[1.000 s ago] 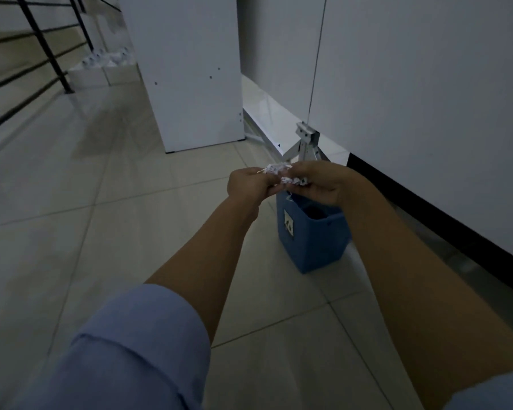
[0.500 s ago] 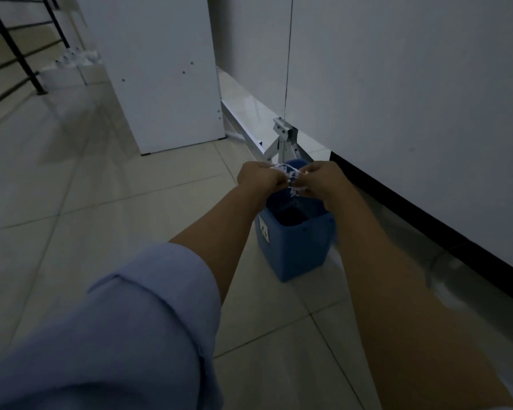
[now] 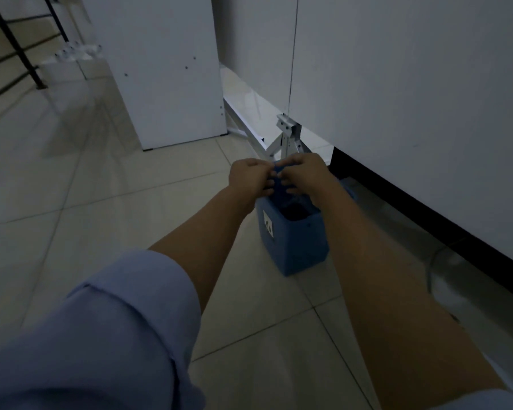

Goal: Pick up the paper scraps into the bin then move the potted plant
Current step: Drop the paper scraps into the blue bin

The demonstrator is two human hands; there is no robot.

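A small blue bin (image 3: 296, 247) with a white label stands on the tiled floor near the wall. Both my hands hover just above its open top, almost touching each other. My left hand (image 3: 251, 179) and my right hand (image 3: 304, 173) point their fingers down into the bin, fingers loosely apart. No white paper scraps show in either hand. The inside of the bin is dark and its contents cannot be made out. No potted plant is in view.
A metal bracket stand (image 3: 288, 137) rises right behind the bin. A white wall panel with a black baseboard (image 3: 427, 238) runs along the right. A white cabinet side (image 3: 166, 72) stands ahead, with white boxes (image 3: 71, 66) and a black railing (image 3: 15, 45) at far left.
My hands have dropped lower over the bin and their fingers have loosened. The white scraps pinched between them earlier are no longer visible. The view has moved closer to the bin.
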